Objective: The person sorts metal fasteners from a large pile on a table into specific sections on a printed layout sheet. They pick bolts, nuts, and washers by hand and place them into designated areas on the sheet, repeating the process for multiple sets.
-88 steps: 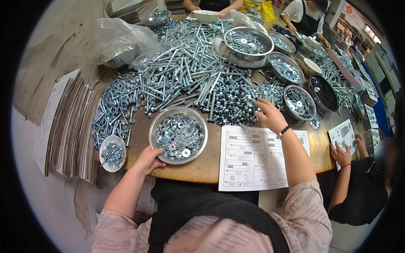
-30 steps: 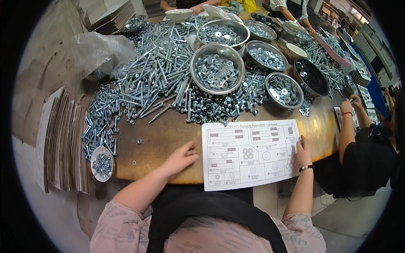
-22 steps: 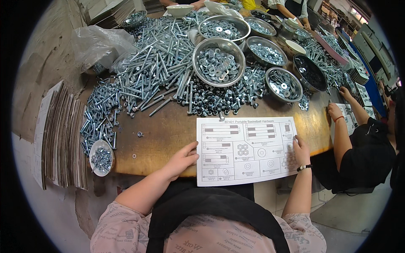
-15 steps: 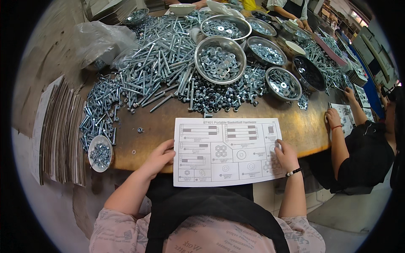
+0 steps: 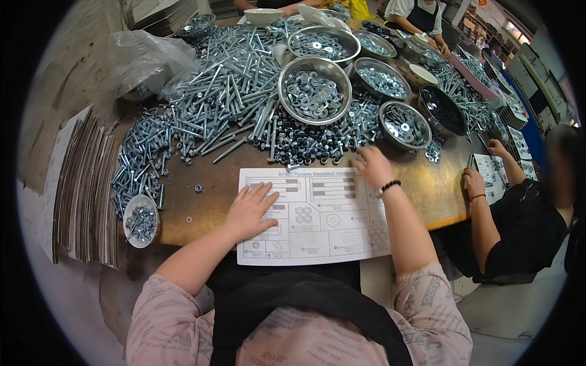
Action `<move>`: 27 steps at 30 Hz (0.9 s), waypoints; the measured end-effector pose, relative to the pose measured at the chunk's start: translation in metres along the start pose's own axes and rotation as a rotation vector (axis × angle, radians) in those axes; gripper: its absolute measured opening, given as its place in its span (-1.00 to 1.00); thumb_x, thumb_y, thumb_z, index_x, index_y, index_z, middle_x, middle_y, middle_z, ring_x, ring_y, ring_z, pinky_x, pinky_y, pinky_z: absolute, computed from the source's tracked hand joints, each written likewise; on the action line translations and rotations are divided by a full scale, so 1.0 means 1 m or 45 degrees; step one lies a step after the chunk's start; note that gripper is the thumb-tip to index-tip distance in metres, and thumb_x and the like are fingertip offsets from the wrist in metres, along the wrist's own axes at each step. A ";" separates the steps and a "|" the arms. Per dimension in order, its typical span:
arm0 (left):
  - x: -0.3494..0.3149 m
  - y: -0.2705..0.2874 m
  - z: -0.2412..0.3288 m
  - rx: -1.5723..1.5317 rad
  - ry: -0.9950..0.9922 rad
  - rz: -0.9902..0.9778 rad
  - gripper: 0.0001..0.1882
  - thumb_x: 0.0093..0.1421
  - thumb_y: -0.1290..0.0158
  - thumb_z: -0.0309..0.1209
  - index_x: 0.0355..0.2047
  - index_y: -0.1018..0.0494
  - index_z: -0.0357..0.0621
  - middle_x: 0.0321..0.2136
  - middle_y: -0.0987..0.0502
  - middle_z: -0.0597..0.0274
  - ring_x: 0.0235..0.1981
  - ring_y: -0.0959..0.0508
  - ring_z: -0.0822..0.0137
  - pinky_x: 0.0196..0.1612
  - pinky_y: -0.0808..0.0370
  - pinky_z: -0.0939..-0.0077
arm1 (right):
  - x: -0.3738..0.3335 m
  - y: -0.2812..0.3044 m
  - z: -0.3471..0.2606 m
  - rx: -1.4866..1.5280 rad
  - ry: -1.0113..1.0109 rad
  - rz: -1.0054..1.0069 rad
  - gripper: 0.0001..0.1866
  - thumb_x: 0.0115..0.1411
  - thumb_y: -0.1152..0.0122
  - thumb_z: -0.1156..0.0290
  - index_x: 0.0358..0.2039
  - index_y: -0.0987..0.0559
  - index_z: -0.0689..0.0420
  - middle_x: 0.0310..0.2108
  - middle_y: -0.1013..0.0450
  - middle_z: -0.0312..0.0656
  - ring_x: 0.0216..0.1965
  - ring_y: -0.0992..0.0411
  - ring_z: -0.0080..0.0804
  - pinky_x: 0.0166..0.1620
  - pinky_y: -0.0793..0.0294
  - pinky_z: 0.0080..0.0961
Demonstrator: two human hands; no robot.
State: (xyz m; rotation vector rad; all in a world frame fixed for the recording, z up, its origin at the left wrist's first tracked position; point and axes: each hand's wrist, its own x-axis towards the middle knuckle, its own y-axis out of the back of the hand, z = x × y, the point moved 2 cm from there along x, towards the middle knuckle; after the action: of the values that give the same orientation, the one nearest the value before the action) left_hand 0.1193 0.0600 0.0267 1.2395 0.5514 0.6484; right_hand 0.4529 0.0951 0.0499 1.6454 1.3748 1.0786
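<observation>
At the lower centre of the frame, a printed white sheet [image 5: 314, 222] lies on the front of the brown counter [image 5: 210, 183]. The left hand [image 5: 251, 210] rests flat on the sheet's left part, fingers spread. The right hand [image 5: 372, 168] is over its upper right corner, fingers loosely parted and bent, close to the dark nuts [image 5: 311, 146] at centre; whether it touches any is unclear. Just above the nuts sits a steel bowl of washers [image 5: 315, 91], with long bolts [image 5: 229, 91] heaped to its left.
</observation>
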 end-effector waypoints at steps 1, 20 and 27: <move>0.001 0.003 -0.006 -0.011 0.013 -0.013 -0.31 0.03 -0.03 -0.03 0.14 -0.18 -0.04 0.20 -0.08 0.08 0.24 -0.04 0.13 0.24 0.07 0.11 | 0.010 -0.003 0.005 -0.018 -0.028 0.029 -0.63 0.03 -0.16 0.20 -0.18 -0.50 0.13 -0.20 -0.39 -0.04 -0.15 -0.37 -0.09 -0.10 -0.38 -0.30; 0.104 0.000 0.029 -0.404 0.047 0.461 -0.82 -0.02 -0.06 -0.47 -0.36 -0.46 -0.21 -0.37 -0.46 0.10 -0.28 -0.45 0.09 -0.20 -0.39 0.28 | -0.017 0.045 0.037 0.075 -0.141 -0.158 -0.73 0.06 -0.13 0.21 -0.39 -0.46 0.17 -0.43 -0.47 -0.06 -0.36 -0.43 -0.09 -0.30 -0.39 -0.30; 0.164 -0.024 0.112 -0.550 -0.189 0.364 -0.77 -0.07 -0.15 -0.35 -0.39 -0.48 -0.16 -0.43 -0.48 0.12 -0.31 -0.46 0.11 -0.23 -0.38 0.28 | -0.048 0.026 0.059 0.031 0.177 -0.392 -0.81 -0.02 -0.20 0.36 -0.33 -0.52 0.02 -0.30 -0.42 -0.13 -0.22 -0.39 -0.16 -0.18 -0.39 -0.31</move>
State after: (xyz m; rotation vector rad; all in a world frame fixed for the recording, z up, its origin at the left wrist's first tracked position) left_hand 0.3162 0.0966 0.0245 0.9513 0.0979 0.8559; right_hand 0.5128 0.0422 0.0434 1.3387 1.6736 1.0108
